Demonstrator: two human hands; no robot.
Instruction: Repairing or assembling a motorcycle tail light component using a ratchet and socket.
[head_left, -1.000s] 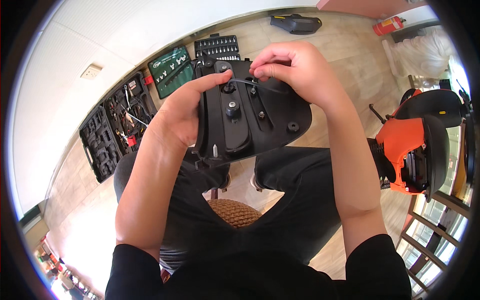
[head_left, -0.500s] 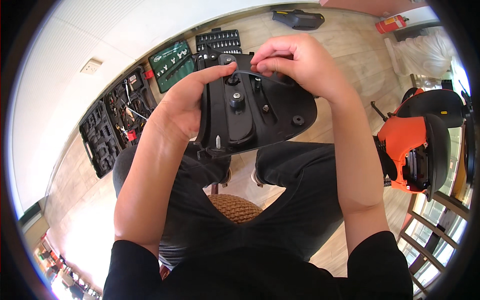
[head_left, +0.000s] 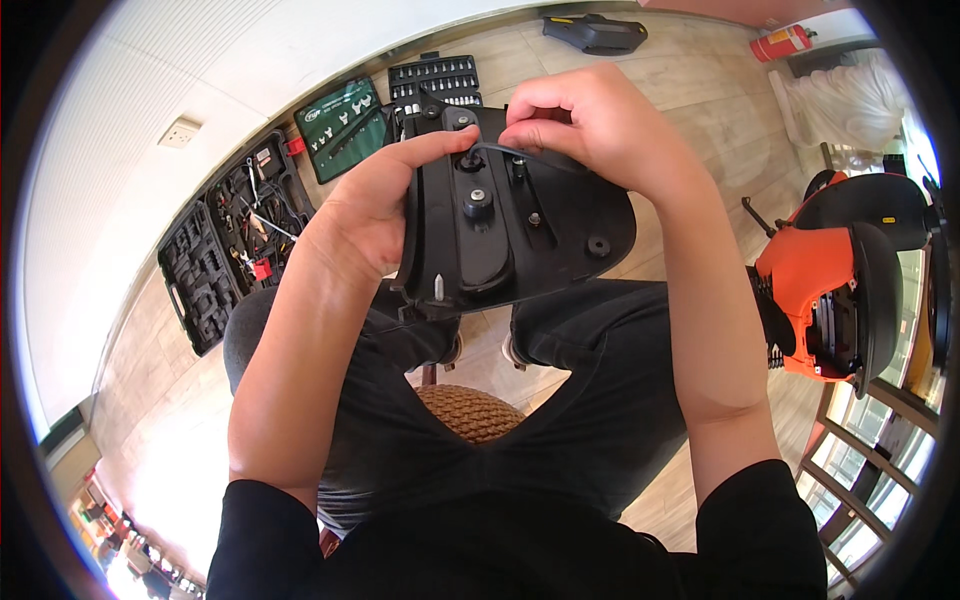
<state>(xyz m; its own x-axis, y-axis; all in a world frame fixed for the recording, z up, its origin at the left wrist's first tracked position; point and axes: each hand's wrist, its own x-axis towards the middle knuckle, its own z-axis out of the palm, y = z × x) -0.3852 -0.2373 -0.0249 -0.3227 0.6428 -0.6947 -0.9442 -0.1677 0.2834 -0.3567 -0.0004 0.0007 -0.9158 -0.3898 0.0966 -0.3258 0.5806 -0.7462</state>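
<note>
A black moulded plastic panel (head_left: 450, 225), wide and rounded on the right, is held above my knees. Along it are several bolts and a round black post with a metal screw (head_left: 478, 200). My left hand (head_left: 375, 205) grips the panel's left edge, its thumb reaching across the top beside a thin dark cable-like strand (head_left: 515, 153). This strand curves from a fitting near that thumb towards the right. Over the far part of the panel, my right hand (head_left: 585, 120) has its fingers pinched together close to the strand. What lies between those fingertips is hidden.
On the floor at left lies an opened black tool case (head_left: 235, 235). A green wrench pouch (head_left: 342, 125) and a socket set (head_left: 435, 80) lie beyond the panel. A dark casing (head_left: 597, 35) sits farther off. At right stands an orange and black machine (head_left: 815, 285); a fire extinguisher (head_left: 782, 43) is behind.
The panel has shifted very slightly to the right. My right fingers have moved a little and curled closer together. My left hand keeps its grip.
</note>
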